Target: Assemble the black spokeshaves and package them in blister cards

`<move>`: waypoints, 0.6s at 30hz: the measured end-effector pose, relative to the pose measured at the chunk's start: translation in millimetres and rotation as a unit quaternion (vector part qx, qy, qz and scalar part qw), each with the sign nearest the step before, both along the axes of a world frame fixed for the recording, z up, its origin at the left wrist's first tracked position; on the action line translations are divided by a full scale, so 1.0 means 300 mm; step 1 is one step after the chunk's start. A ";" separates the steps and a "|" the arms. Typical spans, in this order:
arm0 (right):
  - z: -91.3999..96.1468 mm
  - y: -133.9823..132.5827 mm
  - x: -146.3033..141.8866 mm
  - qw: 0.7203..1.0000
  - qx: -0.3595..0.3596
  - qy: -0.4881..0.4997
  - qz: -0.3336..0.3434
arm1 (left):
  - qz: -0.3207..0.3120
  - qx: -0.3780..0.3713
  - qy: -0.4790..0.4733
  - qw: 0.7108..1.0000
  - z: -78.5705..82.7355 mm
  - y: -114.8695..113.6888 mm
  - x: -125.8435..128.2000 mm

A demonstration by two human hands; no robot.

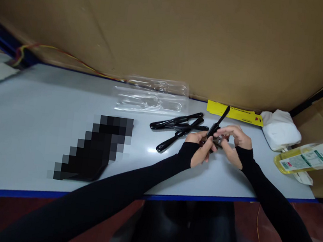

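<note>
A glossy black slim piece with a long narrow arm [224,115] stands slanting upward between my hands; I cannot make out its exact kind. My left hand [200,149] grips its lower part, thumb in front. From the right, my right hand [235,144] has its curled fingertips and thumb at the same piece, and a small dark part shows between them. The fingers hide the piece's lower end. Several similar black pieces [175,126] lie crossed over one another on the table, just left of my left hand.
Clear plastic blister shells [152,99] and yellow printed cards [233,113] lie at the back. To the right are a white cloth bundle [281,129] and a tilted bottle of yellow liquid [307,158]. A blurred-out black object [96,148] lies left on the table [32,121].
</note>
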State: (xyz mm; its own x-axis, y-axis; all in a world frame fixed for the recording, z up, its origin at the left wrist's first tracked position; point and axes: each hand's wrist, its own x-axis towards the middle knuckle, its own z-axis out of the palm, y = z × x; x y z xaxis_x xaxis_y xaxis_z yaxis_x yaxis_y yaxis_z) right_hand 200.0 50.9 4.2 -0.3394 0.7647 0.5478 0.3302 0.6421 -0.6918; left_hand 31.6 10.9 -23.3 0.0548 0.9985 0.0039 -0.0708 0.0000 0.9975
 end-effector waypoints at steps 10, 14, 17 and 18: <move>-0.017 0.023 0.012 0.999 -0.009 0.021 -0.027 | 0.005 0.004 -0.004 1.000 -0.006 0.004 0.002; -0.013 0.013 0.003 0.999 -0.022 0.039 -0.005 | -0.003 0.012 0.004 1.000 0.000 0.004 0.002; -0.016 0.010 -0.007 0.998 -0.006 0.054 -0.030 | 0.007 0.004 -0.007 1.000 0.004 0.007 0.003; -0.016 0.010 -0.009 0.998 -0.006 0.056 -0.031 | 0.008 0.004 -0.010 1.000 0.005 0.008 0.003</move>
State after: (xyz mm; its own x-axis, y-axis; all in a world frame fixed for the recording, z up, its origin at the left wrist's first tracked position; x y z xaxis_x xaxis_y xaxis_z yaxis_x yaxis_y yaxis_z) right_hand 197.2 53.9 -0.7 -0.2285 0.7891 0.5703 0.2883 0.6143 -0.7345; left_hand 32.5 13.3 -22.0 0.0387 0.9992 0.0133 -0.0910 -0.0098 0.9958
